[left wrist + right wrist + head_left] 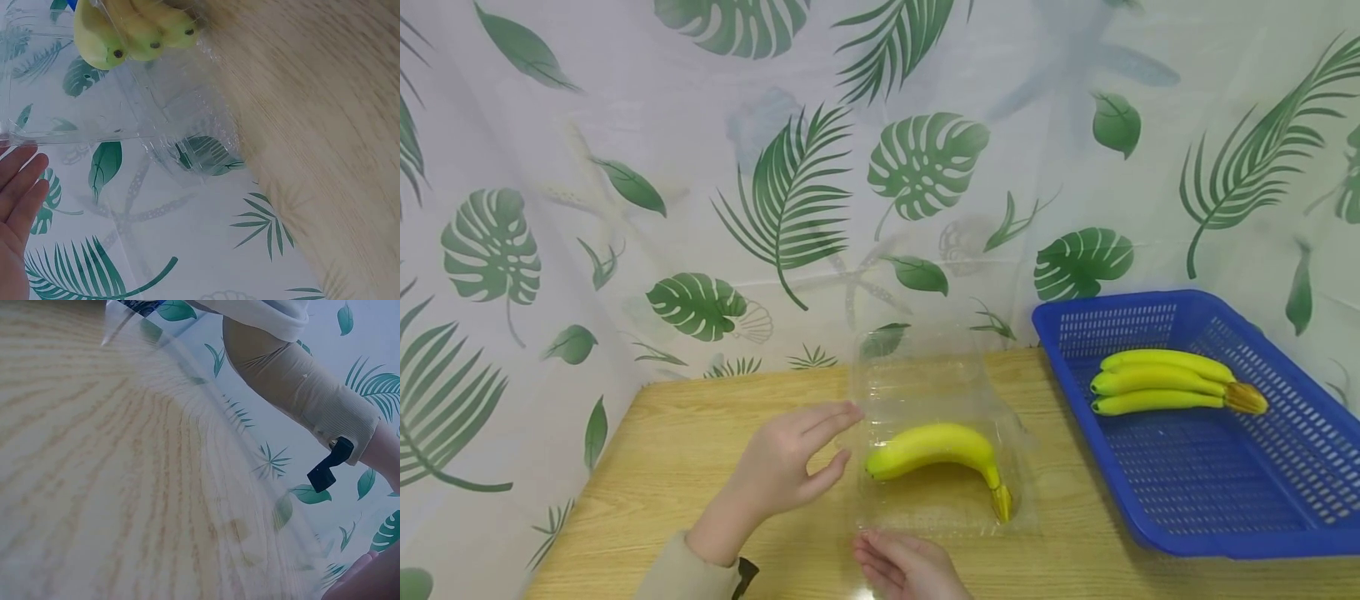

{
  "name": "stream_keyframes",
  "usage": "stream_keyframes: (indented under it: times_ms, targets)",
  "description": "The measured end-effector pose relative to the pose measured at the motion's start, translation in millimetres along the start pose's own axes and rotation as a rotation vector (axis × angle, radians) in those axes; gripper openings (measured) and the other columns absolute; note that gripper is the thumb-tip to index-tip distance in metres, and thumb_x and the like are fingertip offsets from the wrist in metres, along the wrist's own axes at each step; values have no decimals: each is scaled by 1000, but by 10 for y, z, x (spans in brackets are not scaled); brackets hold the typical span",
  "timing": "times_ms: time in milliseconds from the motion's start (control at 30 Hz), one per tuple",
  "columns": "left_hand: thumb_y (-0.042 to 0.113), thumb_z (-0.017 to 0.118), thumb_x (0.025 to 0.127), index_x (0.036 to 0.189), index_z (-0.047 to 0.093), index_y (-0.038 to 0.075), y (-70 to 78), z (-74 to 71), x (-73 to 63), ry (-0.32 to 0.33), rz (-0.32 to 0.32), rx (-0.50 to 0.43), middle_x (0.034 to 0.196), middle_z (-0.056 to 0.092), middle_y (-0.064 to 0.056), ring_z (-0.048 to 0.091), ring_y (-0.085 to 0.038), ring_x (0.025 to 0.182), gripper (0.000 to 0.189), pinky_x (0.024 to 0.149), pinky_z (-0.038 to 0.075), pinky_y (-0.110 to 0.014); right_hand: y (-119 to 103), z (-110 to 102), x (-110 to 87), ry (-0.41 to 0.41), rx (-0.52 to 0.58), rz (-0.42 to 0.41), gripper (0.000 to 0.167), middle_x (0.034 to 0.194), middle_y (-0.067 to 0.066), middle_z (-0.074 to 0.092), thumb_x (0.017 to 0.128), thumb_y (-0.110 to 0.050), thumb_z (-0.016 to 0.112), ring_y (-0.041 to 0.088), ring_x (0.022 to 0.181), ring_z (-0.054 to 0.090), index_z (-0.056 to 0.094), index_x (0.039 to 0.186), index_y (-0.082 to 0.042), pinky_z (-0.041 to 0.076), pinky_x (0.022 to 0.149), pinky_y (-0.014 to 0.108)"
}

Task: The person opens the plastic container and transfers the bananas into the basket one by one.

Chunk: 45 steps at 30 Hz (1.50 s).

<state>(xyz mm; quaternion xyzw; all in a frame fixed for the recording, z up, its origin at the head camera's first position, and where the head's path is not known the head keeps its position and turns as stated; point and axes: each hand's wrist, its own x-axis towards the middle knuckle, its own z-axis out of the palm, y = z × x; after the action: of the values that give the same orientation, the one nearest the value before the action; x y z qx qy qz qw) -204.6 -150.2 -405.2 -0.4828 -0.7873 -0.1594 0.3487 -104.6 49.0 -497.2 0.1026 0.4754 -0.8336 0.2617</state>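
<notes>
A clear plastic clamshell box (940, 521) lies on the table with its lid (917, 367) raised at the back. Inside its base rests a yellow banana (936, 446), brown stem to the right. My left hand (793, 458) is at the box's left side, fingers extended, fingertips by the hinge area. In the left wrist view that hand (19, 212) has straight fingers close to the clear plastic edge (81, 134); banana tips (137, 37) show above. At the near left corner of the box is my right hand (913, 567), fingers loosely bent, fingertips touching the corner.
To the right stands a blue plastic basket (1180, 483) holding a bunch of bananas (1165, 383). A leaf-patterned sheet (820, 75) hangs behind the wooden table (700, 442). The left sleeve (312, 400) with a black strap (331, 462) crosses the right wrist view.
</notes>
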Motion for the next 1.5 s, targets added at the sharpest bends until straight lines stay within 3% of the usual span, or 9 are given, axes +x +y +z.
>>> stream_keyframes:
  times_ms: [167,367,567,833,1267,1500]
  targets:
    - [19,68,96,130,72,4,-23,25,11,1,-63,-44,121,80,-12,80,-28,104,38,90,67,-38,4,-11,2,-7,-2,-4,26,105,3,80,105,-9,64,9,96,76,71,125,7,64,94,23]
    - [15,71,93,131,71,5,-34,44,48,-29,-196,-136,126,79,-11,77,-28,113,39,99,65,-40,8,-18,1,-13,6,1,24,105,3,80,105,-10,65,9,96,76,72,123,4,64,94,23]
    - [7,72,91,129,72,2,-57,78,86,-5,-292,-214,127,78,-14,75,-31,117,38,102,63,-45,1,-15,2,3,16,23,25,106,4,80,104,-10,66,9,95,76,72,124,4,64,93,24]
    - [4,68,96,129,72,2,-104,136,129,20,-412,-337,129,77,-14,73,-33,121,33,106,60,-47,0,-15,-4,7,21,28,23,104,3,81,104,-8,66,9,94,76,72,123,4,64,92,24]
    - [6,63,101,131,71,1,-160,191,218,30,-520,-445,132,75,-15,73,-34,121,32,107,60,-48,-4,-21,-10,9,17,35,22,103,2,81,104,-10,67,8,94,76,73,122,2,65,92,24]
    - [4,60,103,131,69,-1,-213,273,232,52,-579,-542,131,75,-17,73,-35,119,30,106,61,-43,-7,-21,-19,10,19,31,23,99,1,81,104,-10,67,7,92,76,73,122,4,65,90,23]
